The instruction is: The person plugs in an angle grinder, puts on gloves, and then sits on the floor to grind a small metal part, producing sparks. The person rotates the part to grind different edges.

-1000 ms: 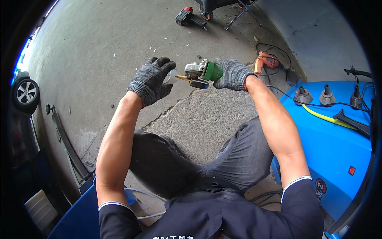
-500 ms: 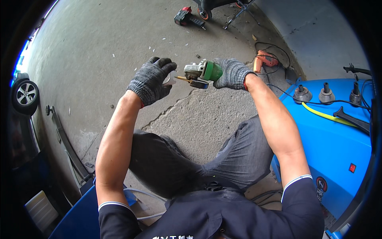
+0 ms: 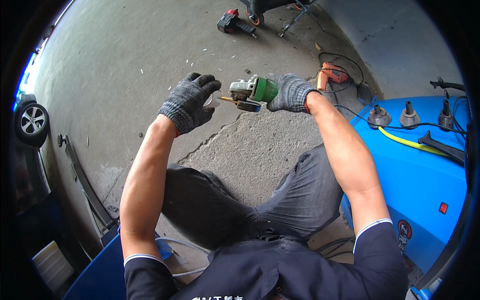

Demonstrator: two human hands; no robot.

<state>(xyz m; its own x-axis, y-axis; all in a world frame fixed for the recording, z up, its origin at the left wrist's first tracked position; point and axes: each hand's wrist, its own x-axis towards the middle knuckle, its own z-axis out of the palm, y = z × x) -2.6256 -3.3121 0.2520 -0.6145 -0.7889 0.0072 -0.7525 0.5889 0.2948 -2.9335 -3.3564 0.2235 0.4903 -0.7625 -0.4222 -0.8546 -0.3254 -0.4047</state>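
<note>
Wrapped round the green body of an angle grinder (image 3: 254, 92) is my right hand (image 3: 290, 93), in a grey knitted glove. The grinder's silver head and dark disc point left, toward my other hand. My left hand (image 3: 191, 101), gloved the same way, has its fingers and thumb curled about a small pale, see-through curved piece (image 3: 212, 99). What kind of piece it is cannot be made out. The grinder's front end is close to the piece; whether they touch is hard to tell. Both hands are held out above the floor, beyond my knees.
A red and black cordless power tool (image 3: 234, 23) lies on the concrete floor ahead. An orange corded drill (image 3: 331, 75) is at the right by the wall. A blue machine (image 3: 400, 175) with metal cones on top stands close to my right arm. A car wheel (image 3: 33, 118) is far left.
Hardly anything differs. The grinder and both hands appear a few pixels farther left, along with a slight shift of the whole view.
</note>
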